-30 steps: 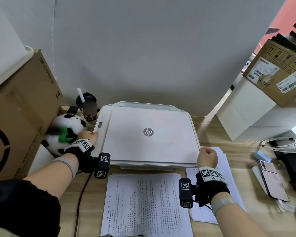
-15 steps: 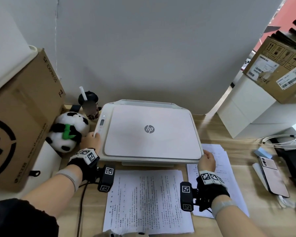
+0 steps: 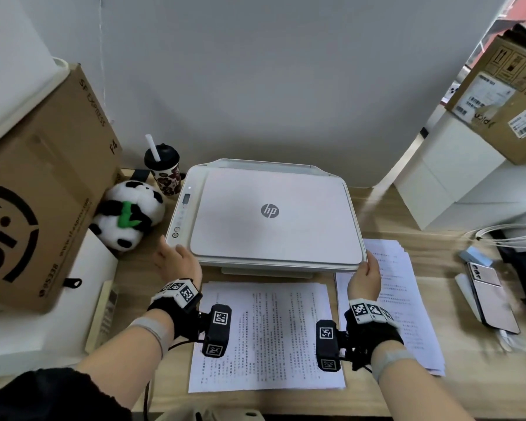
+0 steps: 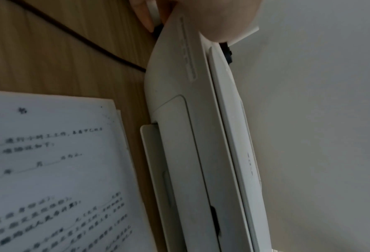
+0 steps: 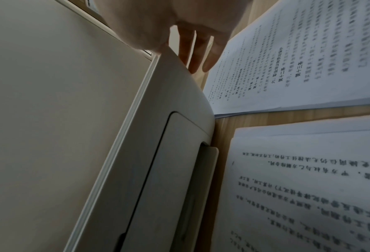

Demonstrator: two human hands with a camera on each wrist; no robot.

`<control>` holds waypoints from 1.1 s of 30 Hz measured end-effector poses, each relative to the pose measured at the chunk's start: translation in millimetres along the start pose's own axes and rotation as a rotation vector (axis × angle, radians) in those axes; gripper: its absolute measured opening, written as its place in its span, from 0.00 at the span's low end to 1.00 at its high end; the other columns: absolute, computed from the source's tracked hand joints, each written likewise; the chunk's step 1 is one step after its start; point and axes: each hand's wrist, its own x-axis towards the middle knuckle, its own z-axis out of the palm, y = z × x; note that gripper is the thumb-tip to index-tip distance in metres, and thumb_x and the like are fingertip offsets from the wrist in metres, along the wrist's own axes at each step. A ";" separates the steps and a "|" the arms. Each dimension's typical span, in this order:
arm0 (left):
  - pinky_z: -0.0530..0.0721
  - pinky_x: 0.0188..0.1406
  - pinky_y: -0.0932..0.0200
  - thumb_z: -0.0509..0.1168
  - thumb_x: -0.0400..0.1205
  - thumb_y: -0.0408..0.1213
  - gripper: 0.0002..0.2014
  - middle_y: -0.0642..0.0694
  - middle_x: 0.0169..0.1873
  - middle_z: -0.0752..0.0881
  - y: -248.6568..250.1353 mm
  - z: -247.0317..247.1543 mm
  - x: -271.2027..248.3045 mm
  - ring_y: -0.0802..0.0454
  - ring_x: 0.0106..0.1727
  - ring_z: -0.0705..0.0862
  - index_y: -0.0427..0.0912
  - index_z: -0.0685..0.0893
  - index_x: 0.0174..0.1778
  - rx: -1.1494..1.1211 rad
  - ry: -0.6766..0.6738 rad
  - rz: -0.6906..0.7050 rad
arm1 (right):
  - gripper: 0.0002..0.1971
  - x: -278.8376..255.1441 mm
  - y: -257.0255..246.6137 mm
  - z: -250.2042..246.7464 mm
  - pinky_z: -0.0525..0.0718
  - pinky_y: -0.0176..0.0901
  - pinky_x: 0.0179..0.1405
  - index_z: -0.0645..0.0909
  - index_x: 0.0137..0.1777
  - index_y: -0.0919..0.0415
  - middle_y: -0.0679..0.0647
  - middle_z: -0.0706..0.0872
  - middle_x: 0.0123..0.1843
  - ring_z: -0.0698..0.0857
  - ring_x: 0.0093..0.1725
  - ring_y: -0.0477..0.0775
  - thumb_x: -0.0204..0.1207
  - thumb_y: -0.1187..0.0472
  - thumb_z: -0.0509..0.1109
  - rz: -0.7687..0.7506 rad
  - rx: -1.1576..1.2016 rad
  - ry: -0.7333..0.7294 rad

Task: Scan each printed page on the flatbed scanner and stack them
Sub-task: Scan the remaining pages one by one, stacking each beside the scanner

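Note:
The white HP flatbed scanner [image 3: 271, 214] sits mid-desk with its lid down. My left hand [image 3: 176, 259] hovers at its front left corner, fingers spread and relaxed; in the left wrist view the hand [image 4: 222, 17] lies against the scanner's corner [image 4: 190, 136]. My right hand [image 3: 366, 275] rests at the front right corner. Its fingers [image 5: 192, 51] hang straight down the scanner's side [image 5: 169, 119], thumb side against the lid edge. A printed page stack [image 3: 264, 335] lies in front of the scanner, a second, fanned stack [image 3: 404, 299] to its right.
A big cardboard box [image 3: 43, 192], a panda plush [image 3: 128, 220] and a lidded cup with straw [image 3: 164, 174] crowd the left. White boxes [image 3: 453, 177], a coiled cable [image 3: 504, 232] and a phone [image 3: 492, 299] lie to the right. A black cord [image 4: 71, 34] runs to the scanner.
My left hand has drawn back from the control panel on the scanner's left side to its front left corner. The right hand has stayed at the front right corner.

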 end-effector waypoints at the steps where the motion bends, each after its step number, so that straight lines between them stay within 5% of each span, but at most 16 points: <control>1: 0.65 0.69 0.43 0.50 0.86 0.32 0.24 0.28 0.73 0.66 -1.6 2.8 -3.4 0.32 0.73 0.65 0.36 0.59 0.80 -0.010 0.017 -0.002 | 0.20 -0.2 0.1 -0.1 0.73 0.47 0.64 0.73 0.74 0.59 0.60 0.80 0.70 0.77 0.68 0.63 0.86 0.65 0.50 -0.002 0.001 0.003; 33: 0.68 0.64 0.43 0.50 0.86 0.33 0.25 0.30 0.73 0.67 -6.9 5.5 -12.6 0.33 0.70 0.68 0.40 0.56 0.82 -0.010 0.053 0.010 | 0.20 3.4 1.9 2.2 0.73 0.47 0.63 0.72 0.74 0.60 0.62 0.79 0.69 0.76 0.67 0.65 0.86 0.65 0.50 -0.006 -0.002 0.016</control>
